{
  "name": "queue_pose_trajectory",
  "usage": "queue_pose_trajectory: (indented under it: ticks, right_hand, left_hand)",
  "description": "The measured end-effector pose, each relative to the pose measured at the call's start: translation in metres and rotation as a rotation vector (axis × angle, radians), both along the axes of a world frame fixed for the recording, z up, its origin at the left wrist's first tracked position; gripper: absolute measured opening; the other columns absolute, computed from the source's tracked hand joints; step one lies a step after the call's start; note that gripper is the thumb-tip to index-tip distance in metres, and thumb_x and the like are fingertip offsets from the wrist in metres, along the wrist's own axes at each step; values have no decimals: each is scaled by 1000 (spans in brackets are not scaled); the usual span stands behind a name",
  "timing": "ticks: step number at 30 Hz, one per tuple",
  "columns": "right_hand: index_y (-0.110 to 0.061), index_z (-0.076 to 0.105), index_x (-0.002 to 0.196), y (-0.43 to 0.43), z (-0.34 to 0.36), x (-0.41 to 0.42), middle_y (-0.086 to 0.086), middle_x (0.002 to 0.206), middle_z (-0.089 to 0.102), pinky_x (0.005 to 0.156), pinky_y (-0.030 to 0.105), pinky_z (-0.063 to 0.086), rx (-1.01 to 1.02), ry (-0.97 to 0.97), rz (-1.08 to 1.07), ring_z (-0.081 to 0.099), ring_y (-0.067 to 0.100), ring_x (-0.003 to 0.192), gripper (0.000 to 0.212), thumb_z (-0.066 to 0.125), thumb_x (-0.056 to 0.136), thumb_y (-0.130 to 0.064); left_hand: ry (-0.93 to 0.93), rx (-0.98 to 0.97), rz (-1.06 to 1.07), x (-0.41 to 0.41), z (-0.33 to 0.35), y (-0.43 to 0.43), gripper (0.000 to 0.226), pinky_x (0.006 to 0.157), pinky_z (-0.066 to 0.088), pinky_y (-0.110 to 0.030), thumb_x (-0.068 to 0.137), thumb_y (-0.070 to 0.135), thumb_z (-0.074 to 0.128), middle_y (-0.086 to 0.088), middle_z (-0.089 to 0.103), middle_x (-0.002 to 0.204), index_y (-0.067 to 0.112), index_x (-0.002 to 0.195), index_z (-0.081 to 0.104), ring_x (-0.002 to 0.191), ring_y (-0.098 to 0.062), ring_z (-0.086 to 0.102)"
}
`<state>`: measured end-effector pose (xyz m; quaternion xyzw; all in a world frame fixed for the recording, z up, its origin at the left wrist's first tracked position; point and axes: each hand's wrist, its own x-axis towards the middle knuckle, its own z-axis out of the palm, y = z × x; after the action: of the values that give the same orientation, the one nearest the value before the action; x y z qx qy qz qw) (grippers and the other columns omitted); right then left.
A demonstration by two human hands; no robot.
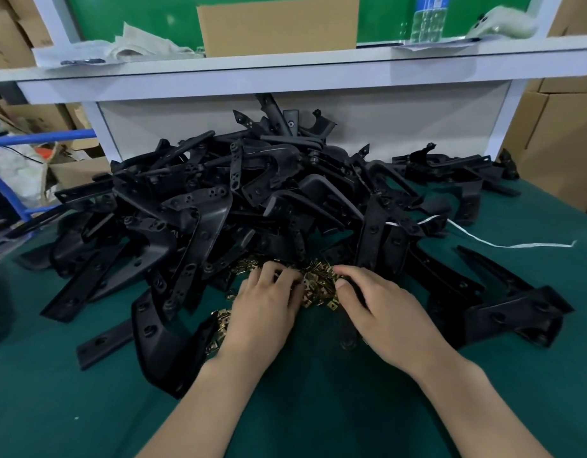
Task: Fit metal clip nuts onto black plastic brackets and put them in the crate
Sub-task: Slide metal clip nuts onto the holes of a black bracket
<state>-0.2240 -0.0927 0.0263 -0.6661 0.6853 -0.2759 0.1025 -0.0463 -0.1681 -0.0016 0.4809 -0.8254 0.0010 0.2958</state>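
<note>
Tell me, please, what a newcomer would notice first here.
A big heap of black brackets fills the middle of the green table. Just in front of it, the left hand and right hand rest on a small pile of brass-coloured clip nuts.

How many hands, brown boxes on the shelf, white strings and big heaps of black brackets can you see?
Hands: 2, the left hand and the right hand
Brown box on the shelf: 1
White string: 1
Heap of black brackets: 1
Total: 5
</note>
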Motion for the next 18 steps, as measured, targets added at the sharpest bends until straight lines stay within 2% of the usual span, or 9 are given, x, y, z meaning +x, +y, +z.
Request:
queue_pose_trajectory:
  ticks: [3, 5, 7, 8, 10, 12, 14, 16, 18]
  right_hand:
    - [-38, 45, 147, 0, 0, 0, -22, 145, 51, 101, 20, 39, -18, -46, -3, 48, -1, 130, 51, 21, 104, -51]
    - [-36, 51, 143, 1, 0, 1, -23, 133, 60, 95, 16, 38, -38, -93, -19, 53, -1, 124, 50, 21, 104, -47]
    - [-36, 59, 135, 2, 0, 0, -35, 88, 65, 80, 16, 42, -62, -146, -31, 62, -7, 95, 47, 23, 105, -44]
    - [-35, 61, 131, 2, -1, 0, -37, 66, 58, 70, 16, 41, -65, -165, -33, 61, -9, 77, 46, 24, 105, -43]
    - [-33, 66, 126, 0, -3, -1, -34, 49, 49, 61, 17, 37, -58, -190, -32, 56, -6, 58, 46, 26, 105, -42]
    - [-33, 69, 121, 0, -1, 1, -24, 45, 49, 59, 18, 40, -46, -227, -19, 56, 0, 55, 48, 26, 103, -44]
    - [-32, 71, 119, 2, 2, 2, -23, 54, 57, 63, 17, 45, -47, -249, -10, 60, 0, 63, 49, 28, 101, -45]
    - [-29, 72, 121, 4, 5, 1, -31, 69, 63, 69, 10, 45, -77, -225, -6, 61, -10, 75, 46, 31, 103, -41]
    - [-25, 72, 119, 6, 8, -1, -47, 65, 52, 65, 3, 38, -126, -174, 11, 54, -20, 68, 41, 35, 105, -34]
  left_hand:
    - [-16, -37, -14, -2, 2, 1, 17, 70, 54, -39, 97, 27, 63, -3, 60, 109, 17, 107, 70, 96, -25, 59]
    - [-21, -37, -3, -2, 3, 0, 17, 70, 54, -40, 98, 26, 61, -3, 59, 110, 17, 109, 69, 96, -24, 59]
    - [-10, -39, 23, 0, 4, -1, 16, 69, 55, -40, 98, 23, 61, -3, 59, 110, 16, 110, 70, 93, -24, 61]
    - [2, -38, 41, 1, 5, -2, 16, 67, 55, -40, 99, 21, 60, -4, 59, 110, 16, 110, 70, 92, -24, 61]
    - [11, -20, 81, 4, 7, -4, 19, 66, 54, -39, 101, 23, 55, -3, 57, 112, 18, 113, 68, 93, -23, 61]
    - [11, -16, 116, 7, 9, -5, 22, 68, 53, -36, 103, 29, 50, 0, 55, 113, 21, 117, 66, 93, -20, 60]
    - [36, -34, 121, 8, 11, -4, 24, 70, 54, -37, 103, 31, 50, 0, 59, 108, 20, 116, 66, 89, -21, 62]
    - [41, -56, 111, 8, 12, -4, 24, 73, 54, -39, 103, 31, 52, -1, 64, 101, 18, 112, 70, 86, -23, 64]
    - [26, -55, 107, 8, 12, -3, 26, 78, 53, -40, 103, 32, 51, -1, 66, 99, 17, 111, 72, 86, -23, 64]
